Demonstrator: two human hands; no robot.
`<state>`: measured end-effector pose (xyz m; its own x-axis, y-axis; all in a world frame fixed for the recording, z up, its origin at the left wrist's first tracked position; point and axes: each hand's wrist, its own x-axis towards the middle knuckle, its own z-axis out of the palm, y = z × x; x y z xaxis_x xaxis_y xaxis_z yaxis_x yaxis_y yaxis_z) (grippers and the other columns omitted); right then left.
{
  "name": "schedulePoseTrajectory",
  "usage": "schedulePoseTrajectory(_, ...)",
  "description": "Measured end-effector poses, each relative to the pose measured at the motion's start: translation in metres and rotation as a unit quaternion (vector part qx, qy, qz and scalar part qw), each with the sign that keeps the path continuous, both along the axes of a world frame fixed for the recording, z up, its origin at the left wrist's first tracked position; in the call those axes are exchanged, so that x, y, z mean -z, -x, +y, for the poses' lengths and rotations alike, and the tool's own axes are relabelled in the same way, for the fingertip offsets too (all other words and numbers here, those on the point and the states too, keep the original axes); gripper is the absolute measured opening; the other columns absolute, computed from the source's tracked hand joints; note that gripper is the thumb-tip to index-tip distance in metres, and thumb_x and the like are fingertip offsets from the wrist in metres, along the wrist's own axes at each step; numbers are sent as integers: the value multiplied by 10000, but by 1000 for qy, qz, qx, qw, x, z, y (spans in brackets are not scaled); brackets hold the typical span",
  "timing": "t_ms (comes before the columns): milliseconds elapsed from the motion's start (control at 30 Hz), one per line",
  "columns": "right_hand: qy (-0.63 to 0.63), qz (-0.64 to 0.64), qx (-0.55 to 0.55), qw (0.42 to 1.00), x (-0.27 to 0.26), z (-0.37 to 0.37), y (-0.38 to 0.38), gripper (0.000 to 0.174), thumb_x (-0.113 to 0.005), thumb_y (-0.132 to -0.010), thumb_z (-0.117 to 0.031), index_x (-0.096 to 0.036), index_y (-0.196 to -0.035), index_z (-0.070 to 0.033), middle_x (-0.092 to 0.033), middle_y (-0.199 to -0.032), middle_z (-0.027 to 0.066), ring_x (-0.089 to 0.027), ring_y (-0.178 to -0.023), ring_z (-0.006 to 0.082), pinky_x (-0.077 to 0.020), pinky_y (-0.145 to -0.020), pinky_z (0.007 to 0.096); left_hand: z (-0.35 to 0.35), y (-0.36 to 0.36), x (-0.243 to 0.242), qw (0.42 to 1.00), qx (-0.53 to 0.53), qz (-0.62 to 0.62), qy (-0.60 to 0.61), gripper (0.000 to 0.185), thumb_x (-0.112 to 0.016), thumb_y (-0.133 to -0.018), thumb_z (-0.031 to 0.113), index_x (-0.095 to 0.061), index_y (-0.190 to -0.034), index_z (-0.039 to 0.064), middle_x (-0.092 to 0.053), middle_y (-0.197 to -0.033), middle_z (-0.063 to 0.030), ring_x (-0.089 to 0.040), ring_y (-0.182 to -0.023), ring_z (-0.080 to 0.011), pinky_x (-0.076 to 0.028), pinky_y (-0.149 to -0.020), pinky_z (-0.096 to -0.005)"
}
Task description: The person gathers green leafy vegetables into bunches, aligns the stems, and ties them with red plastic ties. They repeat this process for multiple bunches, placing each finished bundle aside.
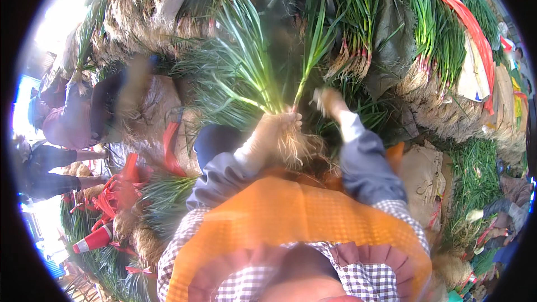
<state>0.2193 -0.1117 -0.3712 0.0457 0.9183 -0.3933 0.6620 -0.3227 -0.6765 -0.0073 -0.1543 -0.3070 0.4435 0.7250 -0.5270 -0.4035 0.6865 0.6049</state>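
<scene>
My left hand [268, 134], pale as if gloved, is shut on a bunch of green garlic or onion plants [262, 79]. It grips the bunch low on the stems, just above the hanging pale roots [298, 144]. The long flat leaves fan upward and away from me, and one stem [298, 88] leans apart to the right. My right hand [331, 101] is a short way to the right of the bunch, not touching it. Motion blurs its fingers, so I cannot tell whether it holds anything. More loose green leaves [218, 96] lie beneath and beyond my hands.
Tied bundles with reddish stems [356, 50] and piled roots [449, 109] line the far side. Red strips [126, 184] and a traffic cone [94, 238] lie at left, near another person's legs [54, 170]. An orange apron [272, 205] covers my lap. Sacking [419, 176] lies at right.
</scene>
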Motion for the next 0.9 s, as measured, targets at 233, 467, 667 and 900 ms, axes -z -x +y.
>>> schedulePoseTrajectory(233, -104, 178, -104, 973, -38, -34, 24, 337, -519, -947, -274, -570, -1202, -58, -608, -1009, 141, -609, -942, 227, -488, -845, 371, -3, -10, 11, 999, -4, -23, -27, 359, -547, -815, -32, -496, -1170, -46, -627, -1040, -168, -648, -924, -277, -535, -839, -369)
schedulePoseTrajectory(467, -303, -304, 149, 891, -57, 85, -54, 306, -704, -793, -313, -643, -940, -52, -651, -882, 153, -629, -892, 292, -496, -780, 402, 0, 34, -27, 974, -130, -29, -183, 419, -651, -749, 55, -519, -1141, -12, -612, -882, -63, -623, -805, -198, -505, -815, -301)
schedulePoseTrajectory(667, -205, 10, 130, 970, -65, 89, -78, 273, -615, -832, -309, -619, -907, -47, -633, -805, 85, -603, -734, 178, -468, -670, 316, 7, 40, -14, 991, -114, 41, -62, 372, -657, -822, 106, -529, -1160, 14, -604, -1010, -93, -628, -866, -229, -535, -774, -348)
schedulePoseTrajectory(900, -58, 430, -66, 898, -54, -63, 6, 320, -476, -981, -226, -574, -1192, -6, -597, -1124, 85, -531, -1083, 152, -417, -943, 289, -2, 7, 4, 999, -19, -31, -18, 180, -608, -835, 26, -594, -1003, -38, -633, -837, -77, -620, -806, -160, -519, -739, -246)
